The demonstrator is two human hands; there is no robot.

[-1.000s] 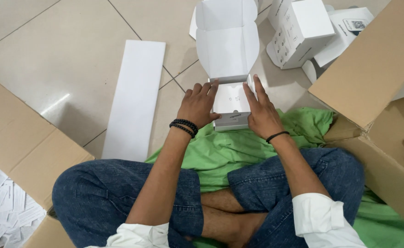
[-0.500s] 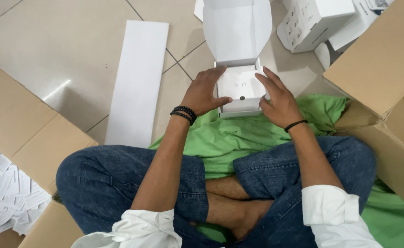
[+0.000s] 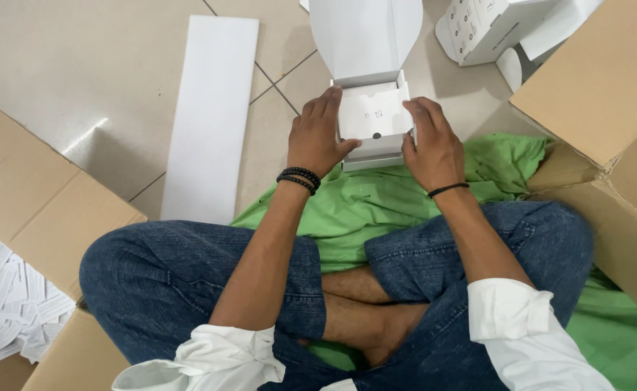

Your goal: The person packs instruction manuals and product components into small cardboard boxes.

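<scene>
While the person sits cross-legged on a green cloth [image 3: 376, 210], the small white box [image 3: 373, 116] rests at the cloth's far edge, directly ahead and between both hands. Left hand [image 3: 318, 137] and right hand [image 3: 433, 143] grasp its opposite sides, equally near. Its open lid [image 3: 365, 36] stands away from the person.

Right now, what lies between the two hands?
In the head view, a small white box with its lid open sits between the left hand and right hand, both gripping its sides.
</scene>
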